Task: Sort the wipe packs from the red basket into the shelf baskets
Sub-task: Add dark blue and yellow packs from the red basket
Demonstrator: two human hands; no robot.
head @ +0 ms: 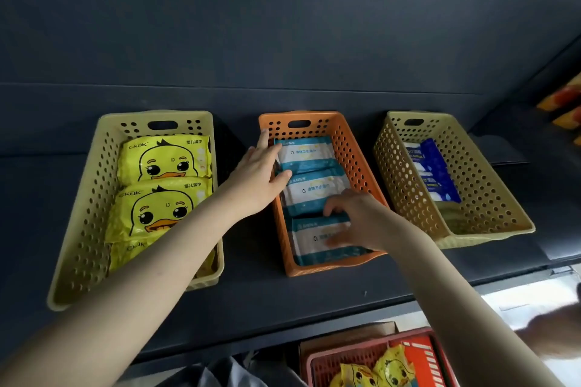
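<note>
Three baskets stand on a dark shelf. The orange middle basket [352, 154] holds three teal-and-white wipe packs in a row. My left hand [257, 176] lies with straight fingers over the basket's left wall, thumb touching the middle teal pack [311, 190]. My right hand [355, 220] grips the nearest teal pack [309, 240], fingers curled over its far edge and thumb on its face. The left yellow basket [91, 185] holds yellow duck packs [163, 160]. The right yellow basket [490, 185] holds blue-and-white packs [435, 173]. The red basket [327, 358], below the shelf, has yellow duck packs [393, 367].
The shelf's front edge [314, 320] runs between the shelf baskets and the red basket. A cardboard box [345, 336] sits behind the red basket. Orange-yellow goods [562, 104] show at the far right. Bare shelf gaps lie between the baskets.
</note>
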